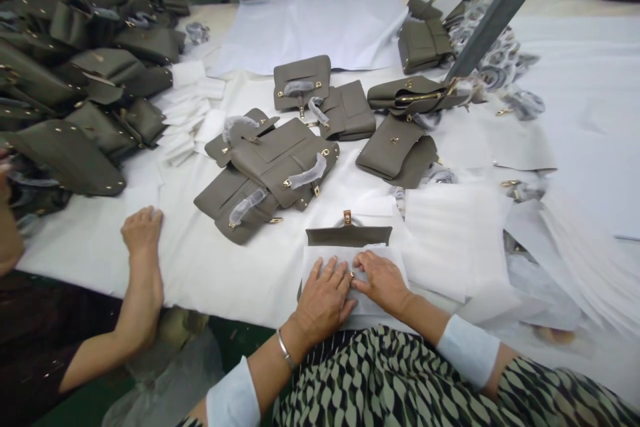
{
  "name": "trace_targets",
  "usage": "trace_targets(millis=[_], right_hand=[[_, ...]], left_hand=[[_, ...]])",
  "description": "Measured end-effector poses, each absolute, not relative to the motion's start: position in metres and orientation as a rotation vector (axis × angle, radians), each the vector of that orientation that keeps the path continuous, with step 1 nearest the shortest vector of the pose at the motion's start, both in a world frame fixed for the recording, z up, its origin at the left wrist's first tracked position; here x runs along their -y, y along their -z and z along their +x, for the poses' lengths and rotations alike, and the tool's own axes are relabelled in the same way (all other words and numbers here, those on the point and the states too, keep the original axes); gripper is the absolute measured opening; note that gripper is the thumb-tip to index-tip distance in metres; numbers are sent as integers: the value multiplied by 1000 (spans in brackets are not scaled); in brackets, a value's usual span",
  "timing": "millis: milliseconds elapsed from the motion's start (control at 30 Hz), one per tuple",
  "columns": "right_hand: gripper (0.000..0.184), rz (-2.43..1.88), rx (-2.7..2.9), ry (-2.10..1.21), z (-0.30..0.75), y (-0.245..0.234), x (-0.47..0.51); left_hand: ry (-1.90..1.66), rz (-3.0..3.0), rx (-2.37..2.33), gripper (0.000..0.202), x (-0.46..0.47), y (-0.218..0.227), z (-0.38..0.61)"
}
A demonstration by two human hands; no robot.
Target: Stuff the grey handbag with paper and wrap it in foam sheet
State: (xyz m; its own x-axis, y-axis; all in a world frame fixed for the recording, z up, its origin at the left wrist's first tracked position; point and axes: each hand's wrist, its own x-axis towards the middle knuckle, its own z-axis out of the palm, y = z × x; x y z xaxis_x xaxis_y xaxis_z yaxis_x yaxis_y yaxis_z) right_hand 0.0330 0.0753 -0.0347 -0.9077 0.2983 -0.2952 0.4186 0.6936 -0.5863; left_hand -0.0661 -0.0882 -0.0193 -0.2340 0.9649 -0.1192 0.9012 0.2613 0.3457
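Observation:
A grey-brown handbag (345, 235) lies in front of me, with its flap raised at the far side and a gold clasp (347, 217) on the flap. A thin white sheet (390, 303) covers the near part of the bag. My left hand (324, 295) rests flat on this sheet, fingers extended. Beside it, my right hand (384, 280) touches the sheet with bent fingers, its thumb and forefinger apart. Between the two hands, a small gold fitting (352, 275) shows at the sheet. Much of the bag is hidden under the sheet and my hands.
Several similar bags (285, 153) with wrapped handles lie beyond my hands. A large bag pile (90, 60) fills the left. White sheets (450, 240) lie at right, near a slanted metal post (500, 20). A co-worker's hand (143, 230) rests on the table; other people stand opposite.

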Motion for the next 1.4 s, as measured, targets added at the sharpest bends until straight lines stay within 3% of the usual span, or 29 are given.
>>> trace_targets(millis=[233,300,433,533,600,733,1133,1400], right_hand=[[22,508,-2569,1396,21,26,-112],[24,663,-2791,1319,5,20,-122],[49,714,-3031,800,-38,19,-126],[36,676,-2917,659,-55,28,-115],[23,672,-2910,639,-54,33,-106],[16,517,-2988,629,-29,33,-91],[28,44,-3254,995,40,66,-83],[38,-301,-3303,907,56,53,-79]], left_hand=[[-467,1510,-2470,33,75,31,-49],[-465,1507,-2488,32,74,33,-48],[-424,1505,-2485,32,74,32,-48],[-409,1496,-2493,35,75,29,-47],[-403,1494,-2498,37,75,29,-46],[-400,1506,-2460,43,79,27,-50],[-538,1601,-2336,47,91,35,-68],[-634,1568,-2379,36,97,36,-64]])
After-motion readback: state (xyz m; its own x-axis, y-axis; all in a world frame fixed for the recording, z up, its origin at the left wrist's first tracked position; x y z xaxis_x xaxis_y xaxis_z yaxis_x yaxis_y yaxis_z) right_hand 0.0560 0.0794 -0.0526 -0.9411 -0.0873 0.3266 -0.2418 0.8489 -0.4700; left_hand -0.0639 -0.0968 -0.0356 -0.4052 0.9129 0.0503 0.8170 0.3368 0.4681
